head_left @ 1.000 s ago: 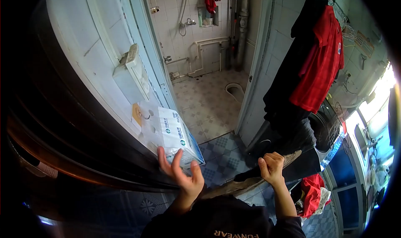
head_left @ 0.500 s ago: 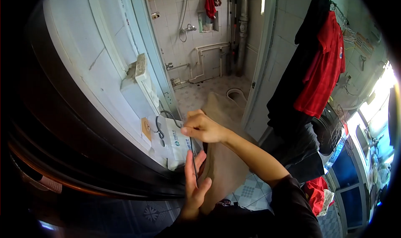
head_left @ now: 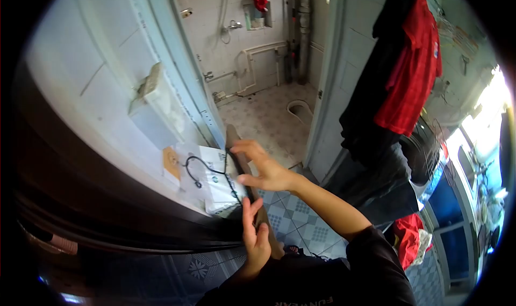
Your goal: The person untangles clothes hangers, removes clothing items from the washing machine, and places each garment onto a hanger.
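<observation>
A black cord (head_left: 207,167) loops across the front of the white printed package (head_left: 217,188) near the wall hook. From it, brown cloth (head_left: 262,218) hangs down beside the package, seen nearly edge-on. My right hand (head_left: 266,170) is over the cloth's upper part, thumb and fingers apart, with nothing visible between them. Lower down, my left hand (head_left: 256,240) lies against the cloth's side with its fingers extended, beside the cord's lower end. Whether either hand touches the cord cannot be made out.
Ahead is a doorway to a tiled washroom with a floor toilet (head_left: 299,111). A pale box (head_left: 161,110) juts from the left wall. Dark clothes and a red shirt (head_left: 411,64) hang at right. Red cloth (head_left: 408,239) lies low at right. Dark wood curves along the left.
My right hand has crossed from the right to the package and its fingers have opened. The brown cloth has moved left from in front of me, and the black cord now loops over the package.
</observation>
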A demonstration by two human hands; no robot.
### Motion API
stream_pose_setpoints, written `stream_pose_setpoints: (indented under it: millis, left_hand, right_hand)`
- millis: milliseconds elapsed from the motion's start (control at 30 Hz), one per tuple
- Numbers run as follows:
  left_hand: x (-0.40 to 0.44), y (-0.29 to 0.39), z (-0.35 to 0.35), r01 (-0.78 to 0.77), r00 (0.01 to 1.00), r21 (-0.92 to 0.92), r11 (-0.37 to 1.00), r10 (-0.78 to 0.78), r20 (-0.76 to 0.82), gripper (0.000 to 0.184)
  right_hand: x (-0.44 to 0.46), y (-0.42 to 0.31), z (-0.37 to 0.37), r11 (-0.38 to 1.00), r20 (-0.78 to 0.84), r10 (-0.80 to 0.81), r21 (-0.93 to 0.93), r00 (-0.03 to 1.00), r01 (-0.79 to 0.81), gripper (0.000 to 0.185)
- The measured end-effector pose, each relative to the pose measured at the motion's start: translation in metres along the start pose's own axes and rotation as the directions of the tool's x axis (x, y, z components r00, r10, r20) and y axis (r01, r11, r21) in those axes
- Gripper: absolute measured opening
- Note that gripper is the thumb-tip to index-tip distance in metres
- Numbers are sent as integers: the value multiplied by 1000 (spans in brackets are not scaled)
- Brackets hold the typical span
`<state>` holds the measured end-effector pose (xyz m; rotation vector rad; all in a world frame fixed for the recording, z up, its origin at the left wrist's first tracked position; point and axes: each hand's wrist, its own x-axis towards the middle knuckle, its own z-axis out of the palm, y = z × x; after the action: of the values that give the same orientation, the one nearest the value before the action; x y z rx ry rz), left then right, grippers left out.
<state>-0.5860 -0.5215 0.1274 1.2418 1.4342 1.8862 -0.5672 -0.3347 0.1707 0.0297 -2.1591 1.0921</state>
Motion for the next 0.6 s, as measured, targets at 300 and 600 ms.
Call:
stream_pose_setpoints:
  millis: [300, 600]
  left_hand:
    - [-2, -3, 2, -18, 998, 140, 990, 26, -56, 64]
    - [2, 8, 1, 29, 998, 455, 890, -2, -59, 41]
  right_hand:
    - [-286, 58, -61, 449, -212, 891, 296, 400, -843, 19]
    - [-426, 36, -115, 323, -383, 919, 608, 88, -725, 18]
